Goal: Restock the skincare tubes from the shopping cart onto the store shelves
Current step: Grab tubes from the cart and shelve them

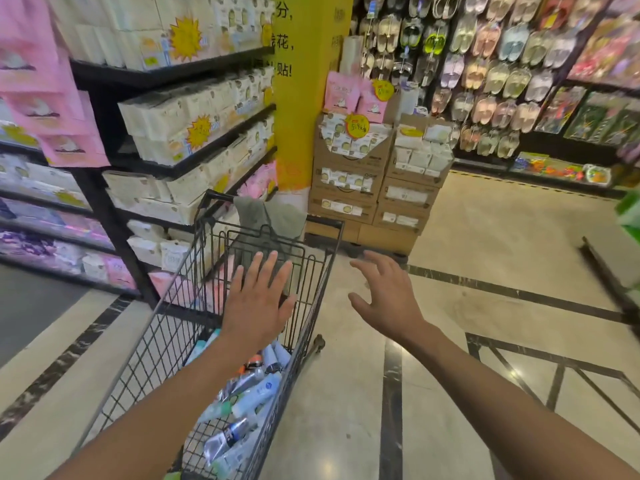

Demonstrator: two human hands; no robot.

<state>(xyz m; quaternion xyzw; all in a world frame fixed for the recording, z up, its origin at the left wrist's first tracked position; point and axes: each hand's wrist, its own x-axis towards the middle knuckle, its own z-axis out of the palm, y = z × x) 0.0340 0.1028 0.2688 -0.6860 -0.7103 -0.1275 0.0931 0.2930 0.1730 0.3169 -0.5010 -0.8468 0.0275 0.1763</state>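
L hand (258, 299) flat over cart (162, 341), R hand (384, 299) in air beside it — fingers (266, 268) wide, empty. Tubes (256, 393) lie back of L fingers, under forearm; draw back, dip in, grab several.

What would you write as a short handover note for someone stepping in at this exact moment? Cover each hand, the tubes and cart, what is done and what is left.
Left hand: open, fingers straight, over the shopping cart, holding nothing.
Right hand: open, fingers spread, over the floor to the right of the cart, holding nothing.
Skincare tubes: piled loose in the near end of the cart. A grey cloth hangs at its far end.
Shelves on the left hold white packs, with no tubes visible on them.
Done: nothing visibly shelved.
Left: pick up the tubes and place them on the shelves.
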